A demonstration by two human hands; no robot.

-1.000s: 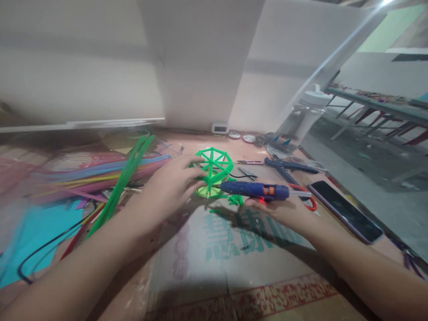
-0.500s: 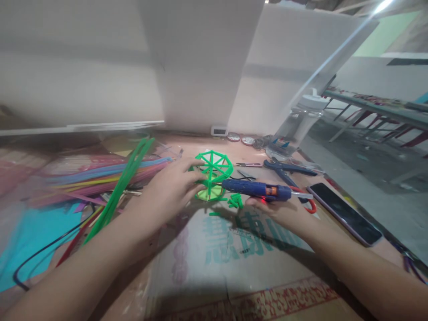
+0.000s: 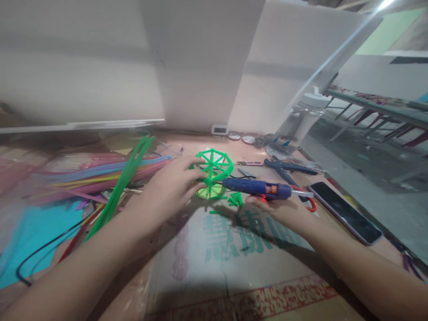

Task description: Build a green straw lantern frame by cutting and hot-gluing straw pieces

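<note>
My left hand (image 3: 182,180) grips the left side of a small green spoked frame (image 3: 220,169), its thumb and fingers closed on the edge. The frame has a wheel-like top and a yellow-green base (image 3: 216,192). In my right hand (image 3: 270,206) is a blue hot glue gun (image 3: 249,185), lying level with a red light lit and a clear glue stick (image 3: 302,193) out of its back. The nozzle points left and meets the frame's near rim. Short green pieces (image 3: 236,199) lie in a small pile just below, on printed cardboard (image 3: 197,267).
Long green strips (image 3: 122,183) and a bundle of coloured strips (image 3: 80,180) lie on the left. Pliers with a red handle (image 3: 287,168), small snips (image 3: 249,163), a phone (image 3: 344,213) and a clear bottle (image 3: 297,125) are on the right. A white panel (image 3: 200,67) stands behind.
The view has shifted very slightly. Both hands, the green frame and the glue gun keep nearly the same places, with the nozzle still at the rim.
</note>
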